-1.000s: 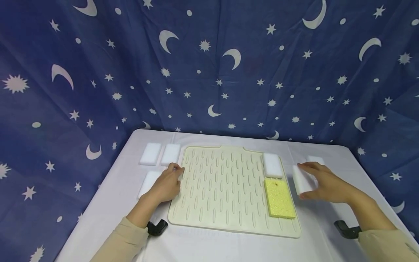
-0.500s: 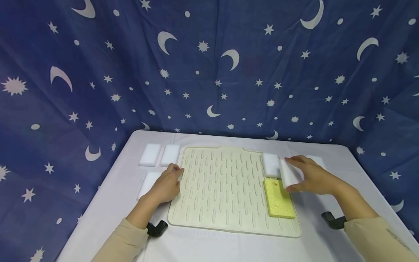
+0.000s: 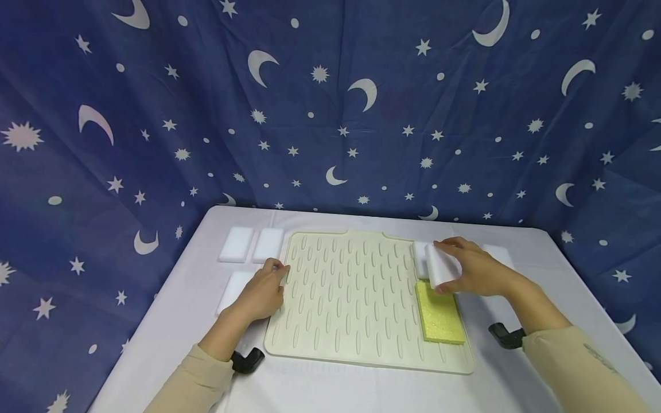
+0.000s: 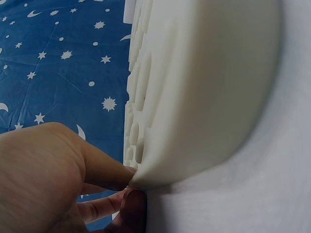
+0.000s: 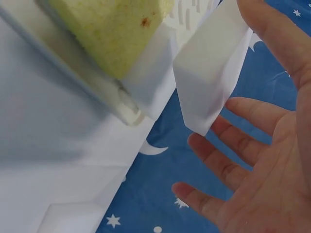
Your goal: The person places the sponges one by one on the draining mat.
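Note:
My left hand [image 3: 263, 292] pinches the left edge of a cream ridged drying mat [image 3: 351, 298]; in the left wrist view my thumb [image 4: 109, 167] lies on the mat's rim with fingers below. My right hand [image 3: 480, 269] holds a white sponge block [image 3: 443, 267] by its ends, thumb at one end and fingertips at the other. That block stands tilted over the mat's far right corner, partly covering another white block [image 3: 420, 261] lying there. A yellow sponge [image 3: 440, 312] lies on the mat just in front of them.
Three more white blocks lie left of the mat: far left [image 3: 237, 244], beside it [image 3: 269, 245] and nearer [image 3: 234, 289], partly behind my left hand. Another white block [image 3: 498, 255] lies beyond my right hand. A blue star-patterned curtain [image 3: 330, 115] hangs behind the white-covered table [image 3: 330, 390].
My right hand has carried the white sponge block leftward from beside the mat to above its far right corner. My left hand stays at the mat's left edge.

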Demonstrator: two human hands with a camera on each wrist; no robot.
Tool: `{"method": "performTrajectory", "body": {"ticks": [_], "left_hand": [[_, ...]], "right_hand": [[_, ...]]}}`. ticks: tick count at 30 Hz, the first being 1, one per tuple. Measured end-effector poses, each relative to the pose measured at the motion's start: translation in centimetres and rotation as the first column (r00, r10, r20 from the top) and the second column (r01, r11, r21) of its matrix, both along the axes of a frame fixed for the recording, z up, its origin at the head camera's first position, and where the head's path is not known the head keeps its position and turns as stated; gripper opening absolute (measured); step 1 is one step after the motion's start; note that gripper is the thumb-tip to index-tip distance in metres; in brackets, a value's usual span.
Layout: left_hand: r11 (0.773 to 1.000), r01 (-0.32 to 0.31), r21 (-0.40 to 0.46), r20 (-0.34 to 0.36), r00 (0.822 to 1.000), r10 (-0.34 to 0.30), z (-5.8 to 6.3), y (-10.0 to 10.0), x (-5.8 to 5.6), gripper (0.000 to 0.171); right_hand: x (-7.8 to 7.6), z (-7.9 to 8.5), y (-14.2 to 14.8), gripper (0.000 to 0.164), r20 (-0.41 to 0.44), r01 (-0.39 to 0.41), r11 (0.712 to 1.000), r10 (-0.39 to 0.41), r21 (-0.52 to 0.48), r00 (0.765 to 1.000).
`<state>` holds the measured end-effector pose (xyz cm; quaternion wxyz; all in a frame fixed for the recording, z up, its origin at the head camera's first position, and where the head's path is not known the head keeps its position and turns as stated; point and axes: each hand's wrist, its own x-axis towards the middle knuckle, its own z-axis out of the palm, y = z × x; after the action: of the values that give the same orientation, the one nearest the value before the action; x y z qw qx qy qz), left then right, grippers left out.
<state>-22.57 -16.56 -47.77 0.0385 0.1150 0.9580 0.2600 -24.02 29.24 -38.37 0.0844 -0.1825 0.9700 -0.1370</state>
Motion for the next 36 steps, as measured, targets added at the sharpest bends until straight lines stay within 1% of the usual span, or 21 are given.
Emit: {"method": "performTrajectory", "body": {"ticks": [17,25,36], "left_hand": [[1.0,0.001,-0.001,0.005,1.0,-0.001,0.1,0.1,0.0,0.053],[1.0,0.005,-0.01,0.009,1.0,-0.005,0.0,0.0,0.0,0.054],[1.0,0.001,-0.015,0.011,1.0,-0.001,0.1,0.1,0.0,0.053]], "right_hand": [[-1.6,-0.3,-2.2,0.113,0.029,0.012,1.0,-0.013,0.013,1.0],[-2.2,-0.3,-3.4,0.112,0.035,-0.007,1.0,0.007,0.002,0.999],[-3.6,-1.0,-4.4,0.108,0.039,-0.02,1.0,0.02,0.014,0.999]]}}
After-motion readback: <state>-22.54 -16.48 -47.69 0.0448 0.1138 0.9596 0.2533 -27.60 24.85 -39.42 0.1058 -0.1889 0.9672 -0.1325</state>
